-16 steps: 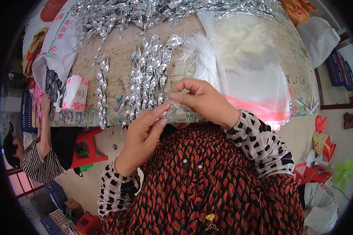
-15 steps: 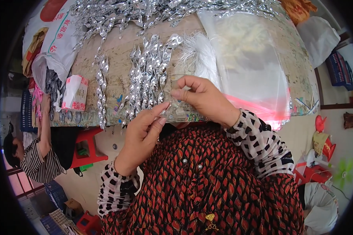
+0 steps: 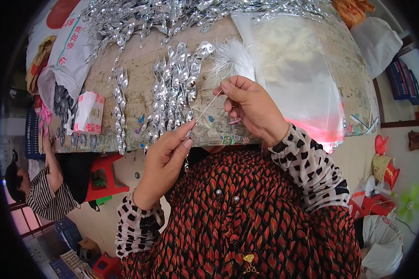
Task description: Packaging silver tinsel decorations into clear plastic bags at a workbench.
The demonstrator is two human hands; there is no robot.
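Note:
My left hand [image 3: 165, 156] pinches the end of a small silver spiral ornament [image 3: 187, 164], most of it hidden by the fingers. A thin white thread [image 3: 206, 110] runs taut from there up to my right hand [image 3: 251, 104]. The thumb and forefinger of that hand are closed on the thread's far end. Just beyond my left hand lies a group of silver twisted strips [image 3: 174, 88] on the worn table [image 3: 139, 56]. A bundle of white threads [image 3: 237, 58] rests beyond my right hand.
A large heap of silver strips [image 3: 172, 16] covers the far side. Clear plastic bags [image 3: 293, 79] lie at right, a pink-and-white box [image 3: 89, 112] at left. Another person in a striped shirt [image 3: 51, 195] works at the table's left end, near a red stool [image 3: 104, 176].
My right hand has moved up and right from my left, drawing the thread straight between them. The silver ornament now dangles below my left fingertips.

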